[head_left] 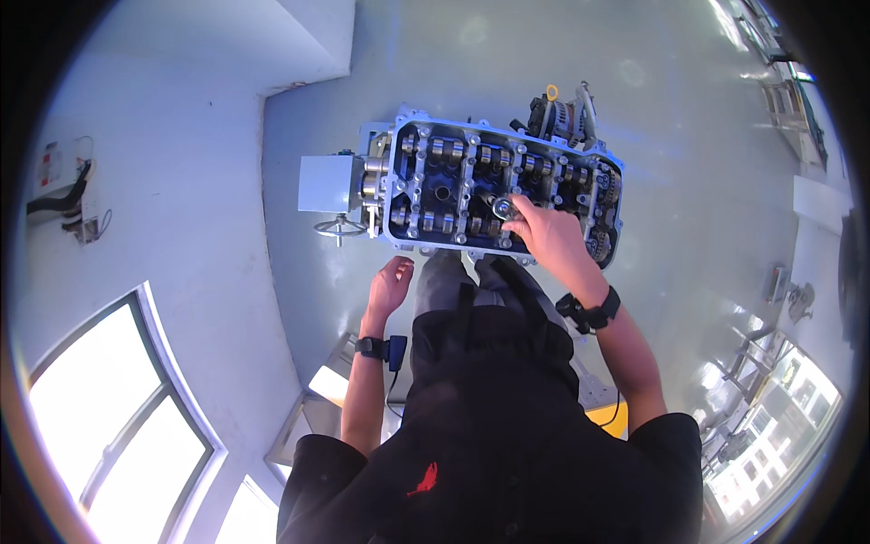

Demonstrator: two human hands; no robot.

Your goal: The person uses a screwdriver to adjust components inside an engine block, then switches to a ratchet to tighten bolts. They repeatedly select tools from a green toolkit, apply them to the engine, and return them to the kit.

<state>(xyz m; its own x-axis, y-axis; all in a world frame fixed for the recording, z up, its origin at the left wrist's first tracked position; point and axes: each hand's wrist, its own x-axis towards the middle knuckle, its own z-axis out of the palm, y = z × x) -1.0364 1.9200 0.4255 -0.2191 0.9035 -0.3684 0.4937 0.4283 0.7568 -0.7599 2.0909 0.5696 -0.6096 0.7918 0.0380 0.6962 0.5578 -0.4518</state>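
An engine cylinder head (468, 196) with its valve gear exposed lies in front of me, its two rows of camshafts running left to right. My right hand (541, 231) reaches over its near side, closed on a ratchet wrench (503, 209). The wrench's round metal head shows beside my thumb and fingers; its lower part is hidden among the engine parts. Just off the near left corner is my left hand (392, 279), its fingers curled in and nothing visible in them. It appears apart from the engine.
A grey box (326, 184) and a handwheel (340, 227) of the engine stand adjoin the left end. An alternator (557, 120) juts out at the far right side. A white wall (208, 181) rises to the left, and grey floor (689, 199) surrounds the stand.
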